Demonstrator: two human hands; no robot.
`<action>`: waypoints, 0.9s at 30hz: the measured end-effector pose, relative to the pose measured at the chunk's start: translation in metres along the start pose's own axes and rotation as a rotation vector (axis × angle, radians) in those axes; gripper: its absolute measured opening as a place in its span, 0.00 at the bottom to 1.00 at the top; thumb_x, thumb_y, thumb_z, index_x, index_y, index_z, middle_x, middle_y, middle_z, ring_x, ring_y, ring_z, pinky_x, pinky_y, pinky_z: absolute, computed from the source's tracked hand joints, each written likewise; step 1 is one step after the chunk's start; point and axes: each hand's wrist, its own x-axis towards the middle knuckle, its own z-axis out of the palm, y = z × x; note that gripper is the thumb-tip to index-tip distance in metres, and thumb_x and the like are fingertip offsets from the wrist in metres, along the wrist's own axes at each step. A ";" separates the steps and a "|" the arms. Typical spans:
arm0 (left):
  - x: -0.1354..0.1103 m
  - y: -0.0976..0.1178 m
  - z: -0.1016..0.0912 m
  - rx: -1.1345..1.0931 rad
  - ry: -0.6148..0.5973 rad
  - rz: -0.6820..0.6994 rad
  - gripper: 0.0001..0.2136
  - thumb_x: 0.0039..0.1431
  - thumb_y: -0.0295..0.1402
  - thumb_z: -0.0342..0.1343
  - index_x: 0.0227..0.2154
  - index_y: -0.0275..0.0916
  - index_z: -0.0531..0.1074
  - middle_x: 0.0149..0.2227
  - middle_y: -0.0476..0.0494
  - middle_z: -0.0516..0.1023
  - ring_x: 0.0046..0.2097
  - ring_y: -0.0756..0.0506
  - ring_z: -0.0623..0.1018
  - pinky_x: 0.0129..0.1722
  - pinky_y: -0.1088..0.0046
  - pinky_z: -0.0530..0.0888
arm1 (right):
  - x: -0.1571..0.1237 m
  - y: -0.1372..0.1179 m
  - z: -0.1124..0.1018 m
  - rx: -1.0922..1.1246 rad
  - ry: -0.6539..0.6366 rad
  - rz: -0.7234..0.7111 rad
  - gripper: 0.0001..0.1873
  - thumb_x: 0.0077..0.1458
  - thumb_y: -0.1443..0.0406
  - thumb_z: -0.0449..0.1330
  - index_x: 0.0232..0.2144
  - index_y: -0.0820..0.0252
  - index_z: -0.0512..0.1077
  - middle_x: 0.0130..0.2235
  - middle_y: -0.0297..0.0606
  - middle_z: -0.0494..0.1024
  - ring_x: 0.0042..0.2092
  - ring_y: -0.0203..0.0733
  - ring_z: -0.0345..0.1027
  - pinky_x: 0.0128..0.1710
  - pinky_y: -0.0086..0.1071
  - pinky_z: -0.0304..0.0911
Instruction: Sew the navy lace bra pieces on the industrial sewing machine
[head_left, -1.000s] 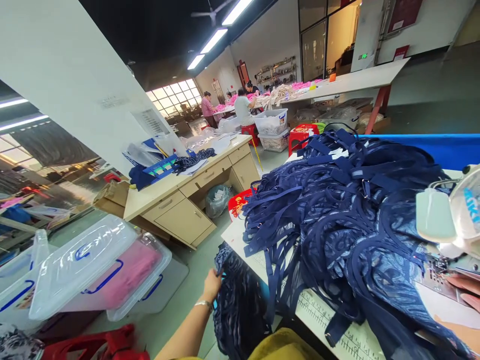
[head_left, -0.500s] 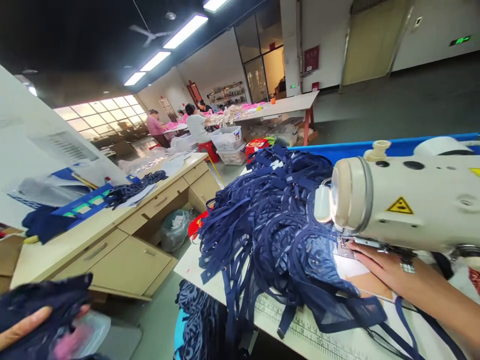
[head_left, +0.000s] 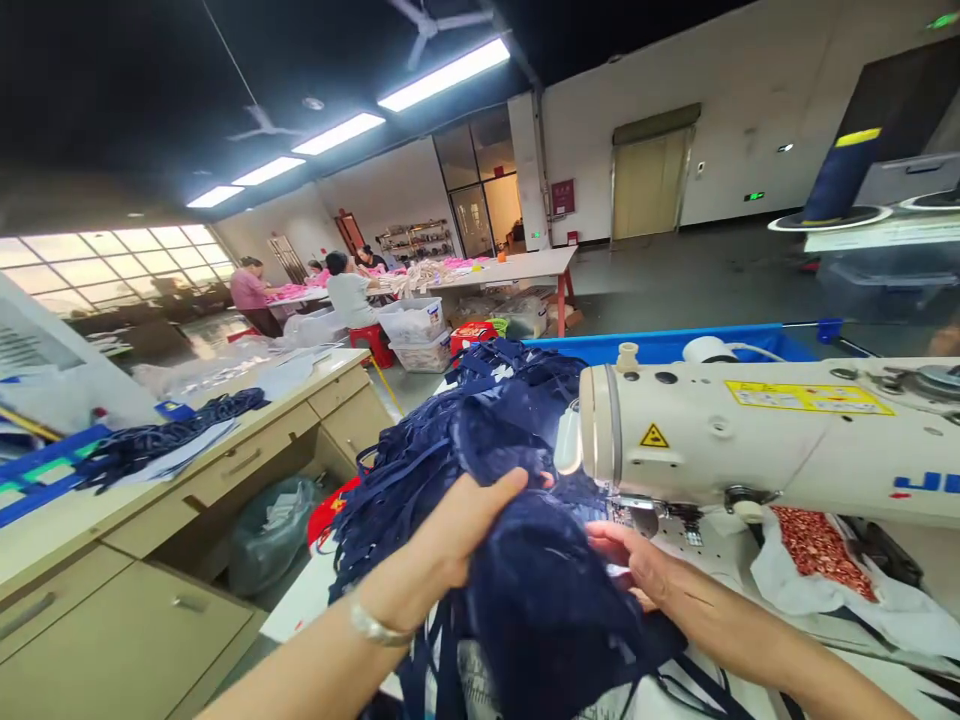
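Observation:
My left hand [head_left: 457,525] is closed on a navy blue lace garment [head_left: 540,590] and holds it up in front of me, over the worktable. My right hand [head_left: 637,560] grips the same garment from the right, just below the head of a cream sewing machine [head_left: 750,435]. Behind the garment lies a big heap of navy straps and lace pieces [head_left: 450,440]. A silver bracelet [head_left: 371,625] sits on my left wrist.
A beige desk with drawers [head_left: 225,470] stands to the left, with navy fabric and papers on it. A blue bin edge [head_left: 660,345] runs behind the machine. Other people sit at a long white table [head_left: 517,268] far back. A white bag of red bits [head_left: 817,545] lies at the right.
My left hand has come up from the low left with a navy piece and now holds it before the machine. My right hand left the needle plate and took the fabric. The view swung right.

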 end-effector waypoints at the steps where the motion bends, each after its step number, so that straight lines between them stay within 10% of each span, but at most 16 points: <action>1: 0.005 0.000 0.021 -0.029 -0.046 0.016 0.26 0.49 0.42 0.64 0.50 0.35 0.70 0.48 0.35 0.76 0.51 0.36 0.74 0.55 0.56 0.66 | 0.002 0.001 0.002 0.026 0.028 0.011 0.35 0.61 0.44 0.38 0.65 0.51 0.47 0.66 0.36 0.50 0.65 0.44 0.44 0.63 0.40 0.47; 5: 0.016 0.005 0.070 -0.085 -0.175 0.068 0.24 0.52 0.42 0.62 0.50 0.36 0.71 0.52 0.37 0.74 0.54 0.37 0.72 0.58 0.57 0.63 | 0.017 0.012 0.007 -0.064 0.224 -0.031 0.36 0.59 0.47 0.48 0.64 0.56 0.52 0.65 0.40 0.52 0.65 0.48 0.45 0.64 0.45 0.43; 10: 0.037 0.028 0.070 -0.231 -0.234 0.059 0.18 0.49 0.37 0.62 0.43 0.35 0.74 0.47 0.36 0.77 0.47 0.38 0.77 0.51 0.58 0.71 | 0.027 0.021 0.010 -0.231 0.223 -0.049 0.26 0.60 0.57 0.48 0.59 0.57 0.62 0.60 0.40 0.63 0.61 0.47 0.55 0.63 0.44 0.46; 20: 0.114 0.068 0.052 0.115 0.328 0.404 0.15 0.49 0.27 0.56 0.42 0.37 0.70 0.34 0.46 0.74 0.32 0.50 0.73 0.35 0.74 0.71 | 0.024 0.017 0.007 -0.300 0.146 -0.050 0.27 0.61 0.61 0.47 0.61 0.62 0.59 0.61 0.38 0.61 0.61 0.42 0.54 0.63 0.38 0.48; 27: 0.145 0.075 0.050 0.471 0.377 0.645 0.08 0.52 0.22 0.50 0.31 0.36 0.72 0.31 0.46 0.72 0.36 0.46 0.71 0.42 0.67 0.68 | 0.021 0.020 0.007 -0.319 0.172 -0.076 0.26 0.61 0.63 0.46 0.61 0.60 0.59 0.60 0.37 0.64 0.60 0.40 0.57 0.62 0.34 0.50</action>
